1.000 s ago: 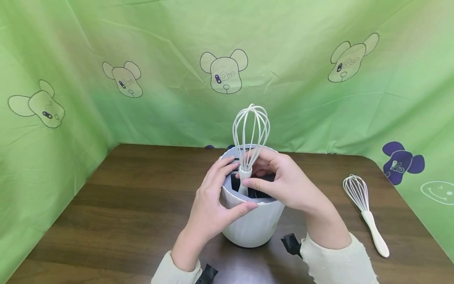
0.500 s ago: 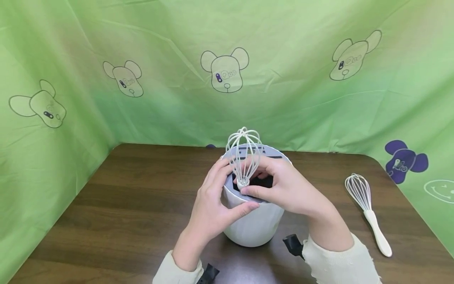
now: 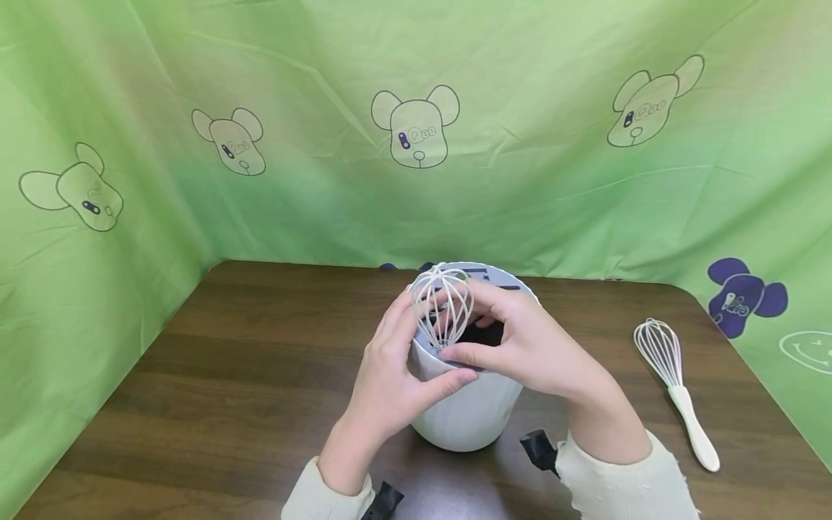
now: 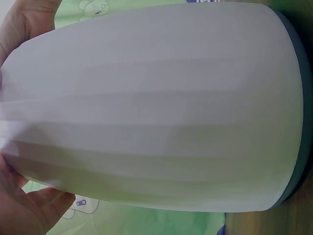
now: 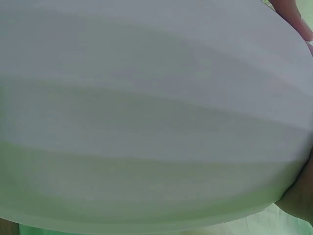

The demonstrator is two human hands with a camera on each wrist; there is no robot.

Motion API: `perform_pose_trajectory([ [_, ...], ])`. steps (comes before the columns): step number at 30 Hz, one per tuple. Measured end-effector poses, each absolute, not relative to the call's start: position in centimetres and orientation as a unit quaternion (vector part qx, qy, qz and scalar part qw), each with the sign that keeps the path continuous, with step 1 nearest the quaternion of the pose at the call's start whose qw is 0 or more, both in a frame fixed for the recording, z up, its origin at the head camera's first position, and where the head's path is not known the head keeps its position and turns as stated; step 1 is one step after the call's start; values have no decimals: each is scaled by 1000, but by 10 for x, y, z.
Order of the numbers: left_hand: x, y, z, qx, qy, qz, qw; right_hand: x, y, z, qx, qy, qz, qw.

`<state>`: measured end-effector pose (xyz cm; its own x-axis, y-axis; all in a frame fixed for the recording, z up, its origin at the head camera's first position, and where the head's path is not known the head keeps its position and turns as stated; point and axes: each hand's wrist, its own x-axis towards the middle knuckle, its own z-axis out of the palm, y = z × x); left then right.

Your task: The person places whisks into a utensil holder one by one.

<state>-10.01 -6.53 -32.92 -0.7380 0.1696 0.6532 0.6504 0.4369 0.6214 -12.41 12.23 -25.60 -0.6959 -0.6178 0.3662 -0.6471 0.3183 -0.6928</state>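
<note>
A white utensil holder [image 3: 464, 412] with a grey divided top stands upright on the table. My left hand [image 3: 388, 379] holds its left side at the rim, thumb across the front and fingers toward the back. My right hand [image 3: 536, 343] pinches a white balloon whisk [image 3: 442, 307] low down, close over the opening. The whisk's wire head points up, while its handle is hidden down inside the holder. Both wrist views are mostly filled by the ribbed wall of the utensil holder [image 4: 156, 112], with parts of the hands at the edges.
A second white-handled whisk [image 3: 679, 393] lies on the right side of the brown wooden table [image 3: 247, 375]. Green curtain [image 3: 312, 195] with cartoon bear heads hangs behind and along both sides. A black strap piece [image 3: 539, 451] shows at the right sleeve.
The whisk has sunk handle first into the utensil holder, so its wire head now sits much lower. My right hand has come down slightly with it; my left hand stays at the rim.
</note>
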Motion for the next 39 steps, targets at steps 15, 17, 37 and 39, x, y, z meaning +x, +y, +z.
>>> perform_pose_trajectory([
  [15, -101, -65, -327, -259, -803, -466, 266, -125, 124, -254, 367, -825, 426, 63],
  [17, -101, -65, -327, -260, -803, -465, 267, -124, 125, -253, 369, -827, 417, 70],
  [37, -102, -67, -328, -247, -814, -462, 250, -107, 157, -250, 375, -900, 202, 88],
  [39, -102, -67, -327, -245, -817, -459, 247, -105, 160, -252, 388, -902, 159, 102],
])
